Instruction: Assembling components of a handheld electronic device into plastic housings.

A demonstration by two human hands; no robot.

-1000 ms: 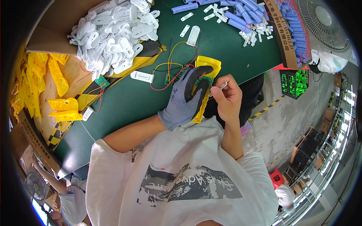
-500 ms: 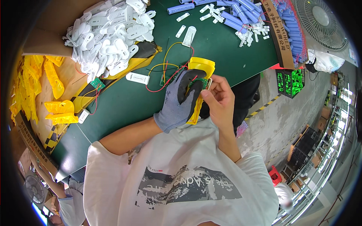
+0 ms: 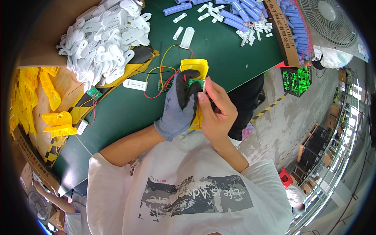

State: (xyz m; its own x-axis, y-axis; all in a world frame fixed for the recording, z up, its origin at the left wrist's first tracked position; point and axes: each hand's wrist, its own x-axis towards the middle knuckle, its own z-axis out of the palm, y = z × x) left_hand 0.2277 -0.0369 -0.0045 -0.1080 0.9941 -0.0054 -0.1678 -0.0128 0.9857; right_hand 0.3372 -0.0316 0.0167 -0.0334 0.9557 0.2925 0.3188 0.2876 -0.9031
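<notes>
My left hand (image 3: 177,107), in a grey glove with dark fingertips, is closed around a yellow plastic housing (image 3: 194,64). A small green circuit board (image 3: 196,83) shows inside the housing, between the gloved fingers. My bare right hand (image 3: 219,111) pinches at the right edge of that board, on a thin pale part that is too small to name. Behind the glove lies another green board (image 3: 162,85), partly hidden. Red, yellow and black wires run from there to a white plastic piece (image 3: 135,84) on the left and a white plate (image 3: 187,38) farther back.
White plastic parts (image 3: 105,43) are heaped at the back left, with yellow housings (image 3: 50,90) below them. Blue cylindrical cells (image 3: 239,13) and small white strips lie at the back right. A fan (image 3: 327,19) stands beyond the green table (image 3: 125,113). Another person's arm (image 3: 53,196) shows lower left.
My right hand has turned and moved in against the board's right edge. The housing now appears more upright. The whole view has shifted slightly, moving the table's things a little left.
</notes>
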